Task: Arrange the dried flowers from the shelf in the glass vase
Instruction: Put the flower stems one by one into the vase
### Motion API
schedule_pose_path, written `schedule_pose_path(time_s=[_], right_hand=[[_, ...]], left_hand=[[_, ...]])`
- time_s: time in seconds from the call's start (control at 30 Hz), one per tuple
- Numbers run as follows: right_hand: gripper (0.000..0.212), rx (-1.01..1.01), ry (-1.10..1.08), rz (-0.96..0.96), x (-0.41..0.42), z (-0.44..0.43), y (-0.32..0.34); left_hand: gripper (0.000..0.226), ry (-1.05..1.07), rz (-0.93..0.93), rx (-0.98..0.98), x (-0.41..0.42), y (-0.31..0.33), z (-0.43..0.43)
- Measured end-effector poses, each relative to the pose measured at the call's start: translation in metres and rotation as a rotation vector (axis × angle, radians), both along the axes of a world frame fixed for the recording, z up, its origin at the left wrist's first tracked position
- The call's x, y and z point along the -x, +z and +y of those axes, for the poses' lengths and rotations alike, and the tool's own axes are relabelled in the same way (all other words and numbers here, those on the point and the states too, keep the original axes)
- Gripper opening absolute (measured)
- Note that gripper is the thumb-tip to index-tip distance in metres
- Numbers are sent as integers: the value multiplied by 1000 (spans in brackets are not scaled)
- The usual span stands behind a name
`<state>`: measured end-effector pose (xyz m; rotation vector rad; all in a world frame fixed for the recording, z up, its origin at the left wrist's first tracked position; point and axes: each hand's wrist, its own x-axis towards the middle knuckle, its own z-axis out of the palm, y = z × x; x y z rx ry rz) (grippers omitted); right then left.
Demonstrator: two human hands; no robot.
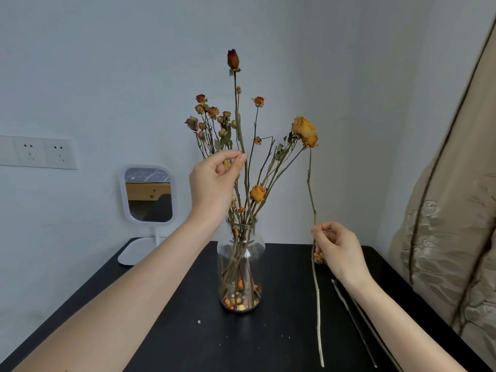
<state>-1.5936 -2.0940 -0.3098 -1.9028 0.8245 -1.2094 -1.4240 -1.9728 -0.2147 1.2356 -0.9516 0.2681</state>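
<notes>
While most dried flowers (214, 116) already stand in the glass vase (241, 253) on the bench (188, 331), the task is judged well advanced but unfinished. Left grip (212, 183) pinches the tall red rosebud (233, 59) by its stem, standing in the vase; right grip (338, 251) pinches 1 yellow rose (304, 130) upright just beside the vase, not yet inserted. At least 2 bare stems (349, 312) lie on the bench, right side.

one glass vase (241, 253), one mirror (148, 194), two sockets (28, 152) (59, 154)
</notes>
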Motion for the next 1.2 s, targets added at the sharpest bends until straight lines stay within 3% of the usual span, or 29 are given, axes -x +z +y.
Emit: schedule_pose_path(time_s=[0.3, 0.67, 0.97, 1.07, 1.2], right_hand=[[11, -7, -6, 13, -3, 0, -3], [9, -17, -3, 21, -5, 4, -3], [7, -19, -9, 32, -6, 2, -8], [7, -19, -7, 38, -7, 3, -9], [8, -24, -4, 42, -8, 3, -10]], left_hand=[[17, 24, -44, 21, -5, 9, -3], [13, 65, -14, -245, -11, -21, -15], [21, 8, -27, -190, -9, -16, -10], [39, 12, -42, -254, -11, -20, -12], [22, 6, -106, -482, -10, -16, -20]])
